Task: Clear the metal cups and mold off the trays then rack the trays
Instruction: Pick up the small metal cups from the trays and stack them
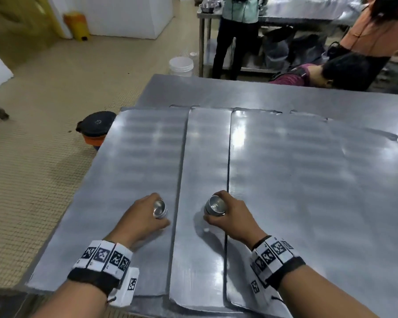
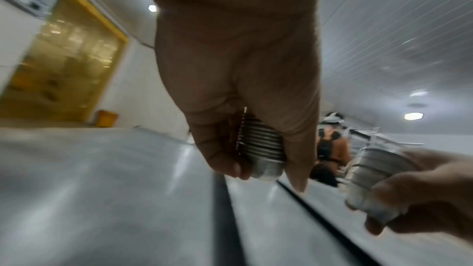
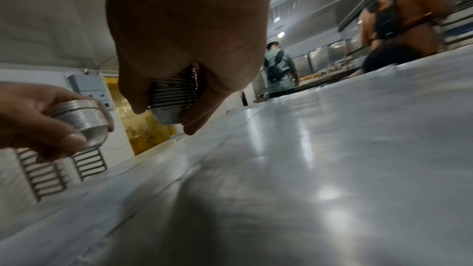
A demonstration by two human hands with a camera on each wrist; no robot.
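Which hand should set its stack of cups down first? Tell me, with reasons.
Neither is clearly better, but probably the left. The left hand grips its stack of metal cups over the left tray, nearest the table's open edge. The right hand holds its stack over the middle tray.

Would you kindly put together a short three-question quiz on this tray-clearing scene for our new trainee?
1. True or false: the left hand holds a single loose cup.
2. What does the right hand grip: A) a plastic tub, B) a nested stack of shiny metal cups, C) nothing?
3. Fill in: the flat grey metal trays on the steel table show no ____ left on them.

Key:
1. False; the left wrist view shows a ribbed stack of metal cups nested together.
2. B.
3. Cups; the tray surfaces in the head view are bare.
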